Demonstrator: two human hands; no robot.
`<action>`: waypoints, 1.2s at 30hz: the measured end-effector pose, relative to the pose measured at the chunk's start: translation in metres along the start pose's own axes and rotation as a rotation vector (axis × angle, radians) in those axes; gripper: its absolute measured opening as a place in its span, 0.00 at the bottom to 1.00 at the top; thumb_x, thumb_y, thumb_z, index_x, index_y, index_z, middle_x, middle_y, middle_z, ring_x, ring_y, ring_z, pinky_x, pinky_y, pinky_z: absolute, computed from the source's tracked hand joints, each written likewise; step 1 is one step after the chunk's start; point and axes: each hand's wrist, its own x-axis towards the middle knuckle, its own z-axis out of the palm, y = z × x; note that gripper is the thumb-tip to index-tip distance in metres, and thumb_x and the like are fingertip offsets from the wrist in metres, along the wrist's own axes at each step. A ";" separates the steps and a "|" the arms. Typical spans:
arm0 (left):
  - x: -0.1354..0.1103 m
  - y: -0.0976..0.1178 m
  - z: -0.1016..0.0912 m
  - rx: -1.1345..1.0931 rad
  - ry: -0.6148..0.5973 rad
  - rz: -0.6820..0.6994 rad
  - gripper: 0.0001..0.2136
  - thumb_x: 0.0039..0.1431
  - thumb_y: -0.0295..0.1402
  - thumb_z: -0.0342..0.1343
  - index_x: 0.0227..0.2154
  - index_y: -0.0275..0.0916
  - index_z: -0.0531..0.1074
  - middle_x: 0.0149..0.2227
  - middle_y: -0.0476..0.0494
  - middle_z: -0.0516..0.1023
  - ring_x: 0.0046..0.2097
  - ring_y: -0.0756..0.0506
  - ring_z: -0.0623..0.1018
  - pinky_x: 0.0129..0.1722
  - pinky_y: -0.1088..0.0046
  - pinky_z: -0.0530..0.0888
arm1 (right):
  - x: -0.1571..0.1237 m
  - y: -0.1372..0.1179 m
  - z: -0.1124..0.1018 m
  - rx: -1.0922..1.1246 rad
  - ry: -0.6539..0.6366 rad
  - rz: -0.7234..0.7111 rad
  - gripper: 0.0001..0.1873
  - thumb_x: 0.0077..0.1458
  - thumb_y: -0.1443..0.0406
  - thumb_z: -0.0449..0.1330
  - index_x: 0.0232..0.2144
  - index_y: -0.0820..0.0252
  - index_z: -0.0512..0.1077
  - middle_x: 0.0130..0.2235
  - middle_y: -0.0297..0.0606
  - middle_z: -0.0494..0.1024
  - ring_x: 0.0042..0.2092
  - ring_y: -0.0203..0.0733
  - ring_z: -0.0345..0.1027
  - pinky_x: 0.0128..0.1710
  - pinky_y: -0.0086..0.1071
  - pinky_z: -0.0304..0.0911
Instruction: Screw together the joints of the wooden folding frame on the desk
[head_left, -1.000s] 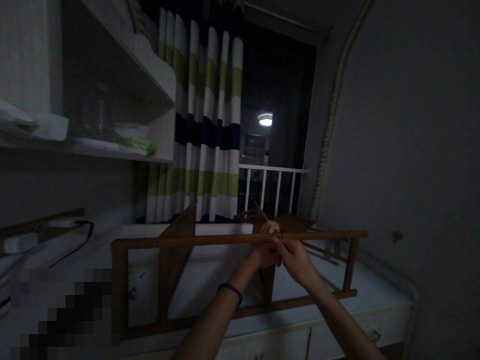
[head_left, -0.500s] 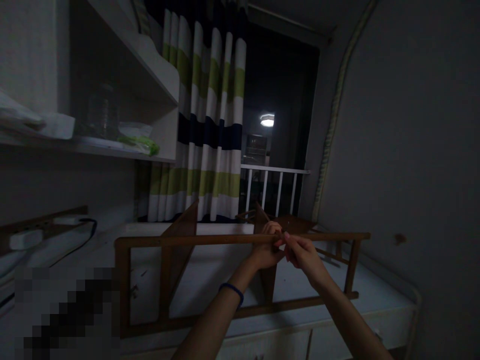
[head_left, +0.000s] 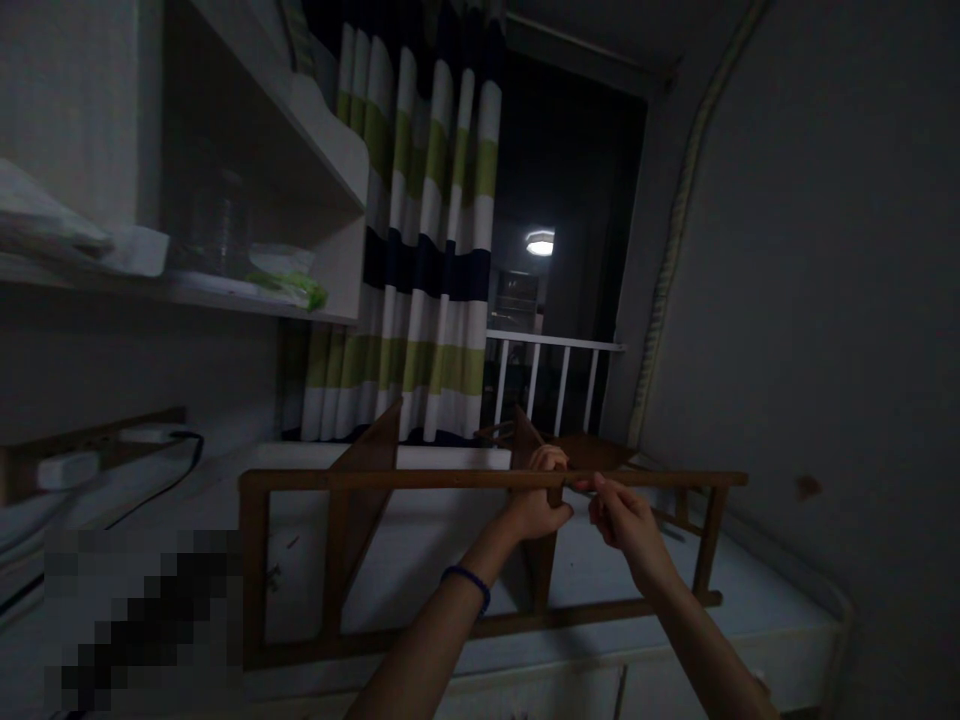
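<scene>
A brown wooden rack frame (head_left: pixel 420 480) with upright divider boards stands on a white desk top (head_left: pixel 450 540) in a dim room. My left hand (head_left: pixel 541 500) is closed around the top rail where a divider board meets it; a blue band circles that wrist. Just to its right, my right hand (head_left: pixel 622 515) pinches something small against the same rail; I cannot make out what is between the fingers.
A white wall shelf (head_left: pixel 225 290) with a clear jar and a green packet hangs at the left. A striped curtain (head_left: pixel 420 250) and a white railing (head_left: pixel 551 375) stand behind the desk. A power strip with a black cable (head_left: pixel 150 450) lies at the left. A grey wall runs along the right.
My right hand has slid a little to the right along the top rail, away from the left hand. The view has shifted slightly to the left.
</scene>
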 end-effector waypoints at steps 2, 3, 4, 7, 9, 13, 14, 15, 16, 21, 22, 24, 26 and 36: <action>0.000 0.001 0.000 0.000 0.004 0.001 0.22 0.32 0.22 0.50 0.35 0.42 0.54 0.41 0.45 0.59 0.47 0.40 0.62 0.48 0.56 0.61 | -0.003 0.007 0.001 -0.025 -0.008 -0.007 0.27 0.43 0.44 0.54 0.29 0.63 0.68 0.15 0.27 0.59 0.14 0.27 0.45 0.14 0.23 0.36; 0.001 0.001 0.000 0.000 0.008 0.001 0.22 0.32 0.22 0.50 0.35 0.42 0.54 0.41 0.44 0.59 0.47 0.40 0.62 0.48 0.56 0.62 | -0.004 0.010 0.002 -0.036 -0.018 -0.014 0.26 0.44 0.45 0.53 0.30 0.63 0.67 0.15 0.26 0.60 0.14 0.28 0.45 0.14 0.24 0.37; 0.001 0.001 0.000 0.000 0.011 0.000 0.22 0.32 0.22 0.51 0.35 0.42 0.54 0.41 0.44 0.59 0.47 0.40 0.62 0.48 0.57 0.62 | -0.005 0.014 0.002 -0.047 -0.030 -0.022 0.25 0.45 0.45 0.53 0.31 0.62 0.67 0.15 0.26 0.60 0.14 0.28 0.45 0.14 0.24 0.37; 0.000 0.001 -0.001 0.001 0.017 0.005 0.21 0.34 0.23 0.52 0.35 0.41 0.54 0.42 0.43 0.60 0.46 0.41 0.63 0.47 0.58 0.63 | -0.009 0.021 0.005 -0.097 -0.074 -0.065 0.23 0.47 0.46 0.53 0.31 0.61 0.65 0.15 0.26 0.61 0.15 0.29 0.47 0.13 0.23 0.40; 0.000 0.000 -0.001 0.002 0.018 0.012 0.20 0.37 0.25 0.53 0.35 0.41 0.54 0.42 0.43 0.60 0.47 0.41 0.63 0.47 0.58 0.63 | -0.011 0.024 0.007 -0.168 -0.086 -0.107 0.22 0.49 0.47 0.51 0.31 0.61 0.65 0.16 0.27 0.62 0.15 0.30 0.49 0.14 0.24 0.42; -0.001 -0.001 -0.001 0.002 0.032 0.037 0.17 0.42 0.32 0.54 0.36 0.41 0.55 0.42 0.42 0.61 0.47 0.41 0.63 0.48 0.59 0.63 | -0.017 0.019 0.012 -0.395 -0.100 -0.183 0.22 0.55 0.50 0.46 0.32 0.62 0.67 0.14 0.29 0.64 0.18 0.35 0.58 0.19 0.27 0.50; -0.001 -0.001 -0.001 0.002 0.037 0.045 0.16 0.43 0.34 0.53 0.35 0.41 0.55 0.42 0.42 0.61 0.47 0.41 0.64 0.48 0.59 0.63 | -0.018 0.016 0.013 -0.444 -0.110 -0.199 0.22 0.56 0.51 0.45 0.31 0.62 0.67 0.14 0.29 0.64 0.19 0.36 0.60 0.21 0.28 0.52; -0.001 -0.002 -0.001 0.002 0.042 0.052 0.15 0.44 0.35 0.52 0.35 0.40 0.55 0.42 0.42 0.61 0.46 0.41 0.64 0.48 0.59 0.63 | -0.019 0.012 0.016 -0.478 -0.119 -0.215 0.21 0.57 0.52 0.45 0.31 0.62 0.68 0.14 0.29 0.64 0.19 0.37 0.60 0.22 0.28 0.53; -0.001 -0.002 0.000 0.003 0.047 0.058 0.14 0.44 0.35 0.51 0.35 0.40 0.55 0.41 0.42 0.61 0.46 0.41 0.64 0.47 0.60 0.64 | -0.020 0.009 0.018 -0.500 -0.128 -0.229 0.21 0.57 0.53 0.44 0.30 0.62 0.68 0.14 0.29 0.64 0.19 0.37 0.61 0.23 0.28 0.53; 0.000 -0.004 0.003 0.027 0.081 0.062 0.12 0.45 0.32 0.50 0.33 0.40 0.55 0.40 0.43 0.61 0.45 0.42 0.65 0.46 0.61 0.65 | -0.019 -0.007 0.023 -0.529 -0.143 -0.269 0.22 0.58 0.54 0.44 0.25 0.62 0.68 0.15 0.31 0.65 0.21 0.36 0.62 0.24 0.28 0.53; 0.000 -0.004 0.004 0.030 0.085 0.066 0.12 0.45 0.32 0.50 0.34 0.40 0.55 0.40 0.43 0.61 0.45 0.43 0.65 0.46 0.61 0.65 | -0.018 -0.008 0.023 -0.527 -0.161 -0.268 0.22 0.57 0.54 0.44 0.25 0.62 0.69 0.15 0.31 0.65 0.21 0.36 0.62 0.24 0.28 0.53; 0.000 -0.006 0.005 0.031 0.086 0.078 0.13 0.45 0.33 0.50 0.35 0.40 0.55 0.40 0.43 0.61 0.44 0.43 0.64 0.46 0.60 0.65 | -0.017 -0.009 0.021 -0.514 -0.197 -0.264 0.22 0.57 0.55 0.45 0.27 0.63 0.71 0.14 0.30 0.65 0.20 0.35 0.61 0.24 0.27 0.53; -0.001 -0.006 0.006 0.029 0.082 0.081 0.13 0.45 0.33 0.50 0.35 0.40 0.55 0.40 0.43 0.61 0.45 0.43 0.64 0.46 0.60 0.65 | -0.016 -0.009 0.019 -0.502 -0.216 -0.257 0.20 0.57 0.56 0.46 0.32 0.65 0.72 0.14 0.29 0.65 0.20 0.35 0.61 0.24 0.27 0.53; 0.000 -0.001 0.000 0.010 0.015 0.031 0.20 0.38 0.26 0.53 0.37 0.40 0.55 0.42 0.42 0.60 0.48 0.40 0.62 0.49 0.57 0.62 | -0.013 -0.016 0.009 -0.354 -0.150 -0.244 0.25 0.52 0.59 0.47 0.47 0.71 0.67 0.13 0.27 0.63 0.17 0.33 0.55 0.20 0.27 0.52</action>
